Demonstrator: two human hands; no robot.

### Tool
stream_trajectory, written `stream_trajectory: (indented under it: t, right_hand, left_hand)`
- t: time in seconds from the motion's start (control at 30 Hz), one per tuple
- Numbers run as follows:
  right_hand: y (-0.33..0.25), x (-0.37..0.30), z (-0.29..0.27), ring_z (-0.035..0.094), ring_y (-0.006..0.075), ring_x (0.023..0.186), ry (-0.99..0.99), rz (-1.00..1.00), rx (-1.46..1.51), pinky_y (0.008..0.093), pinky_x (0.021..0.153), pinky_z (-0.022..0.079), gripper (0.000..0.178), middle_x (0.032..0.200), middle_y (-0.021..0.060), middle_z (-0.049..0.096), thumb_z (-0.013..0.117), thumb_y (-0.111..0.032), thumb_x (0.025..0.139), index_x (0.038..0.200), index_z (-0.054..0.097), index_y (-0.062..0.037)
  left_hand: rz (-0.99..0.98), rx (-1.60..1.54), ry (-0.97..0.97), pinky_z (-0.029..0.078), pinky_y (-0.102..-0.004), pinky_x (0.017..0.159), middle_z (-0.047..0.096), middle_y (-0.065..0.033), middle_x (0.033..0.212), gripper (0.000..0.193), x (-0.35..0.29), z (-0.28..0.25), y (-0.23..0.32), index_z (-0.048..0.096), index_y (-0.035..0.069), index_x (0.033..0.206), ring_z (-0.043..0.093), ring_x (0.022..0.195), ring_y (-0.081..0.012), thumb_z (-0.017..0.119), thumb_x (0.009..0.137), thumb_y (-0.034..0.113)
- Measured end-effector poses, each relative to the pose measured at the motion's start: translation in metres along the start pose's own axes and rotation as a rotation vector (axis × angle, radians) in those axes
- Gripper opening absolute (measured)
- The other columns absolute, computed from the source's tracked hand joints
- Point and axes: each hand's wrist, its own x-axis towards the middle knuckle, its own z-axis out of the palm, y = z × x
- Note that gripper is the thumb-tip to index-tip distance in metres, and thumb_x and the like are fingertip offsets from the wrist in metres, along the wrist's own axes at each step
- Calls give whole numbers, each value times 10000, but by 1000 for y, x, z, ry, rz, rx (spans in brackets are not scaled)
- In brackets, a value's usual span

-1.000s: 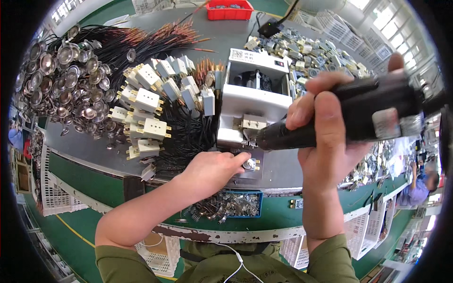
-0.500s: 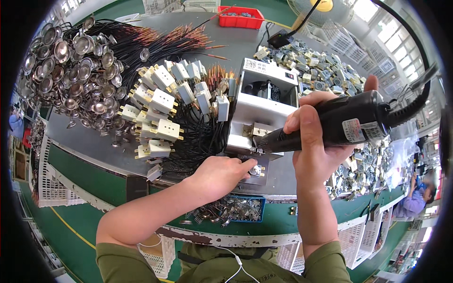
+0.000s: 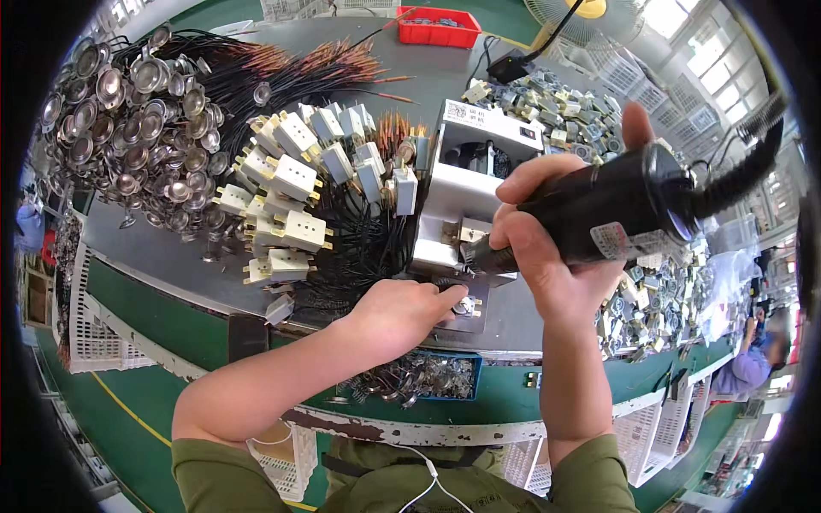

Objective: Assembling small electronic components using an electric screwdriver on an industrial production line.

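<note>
My right hand (image 3: 556, 248) is wrapped round a thick black corded electric screwdriver (image 3: 599, 209). Its narrow nose points down and left, at the front of a silver screw-feeder box (image 3: 457, 198); the tip itself is hard to make out. Just below that box, my left hand (image 3: 400, 309) lies with curled fingers. Its index finger reaches to a small switch-like part (image 3: 467, 306) with a round metal top and brass tabs, resting on a flat metal plate (image 3: 486, 325). What the left fingertips pinch is hidden.
Left of the feeder stand several cream-and-grey switch blocks (image 3: 295, 179) with black wires. Metal discs (image 3: 141, 128) pile up at far left, and more grey parts (image 3: 581, 107) lie at right. A blue tray (image 3: 462, 376) of small metal pieces sits at the front edge; a red bin (image 3: 436, 34) stands behind.
My right hand and the screwdriver's rear end have shifted a little left and tilted more upright, with the nose still by the feeder. The left hand has hardly moved.
</note>
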Motion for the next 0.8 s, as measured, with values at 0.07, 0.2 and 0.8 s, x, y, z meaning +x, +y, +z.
stream_trajectory:
  t: [0.07,0.2,0.8]
  right_hand:
    - [3,8,-7,638,169,639,-29,25,46,276,599,535,1073,927,162,661,768,-40,832,1603,26,-120]
    - [11,19,-16,640,182,637,-236,3,208,292,603,542,1042,942,175,666,734,-30,838,1608,39,-127]
    - [-13,-46,-13,596,145,623,145,122,-122,309,595,533,970,1010,174,606,577,20,964,1599,-128,-182]
  left_hand:
    - [1,-1,8,552,-452,635,688,-113,814,358,-1,1,1,578,81,1281,702,775,-328,596,956,230]
    - [29,2,14,551,-447,636,687,-115,820,365,1,2,2,583,76,1282,701,781,-322,601,947,221]
    - [-19,-17,17,562,-440,660,704,-111,839,365,-2,-2,1,588,116,1285,705,799,-318,621,958,274]
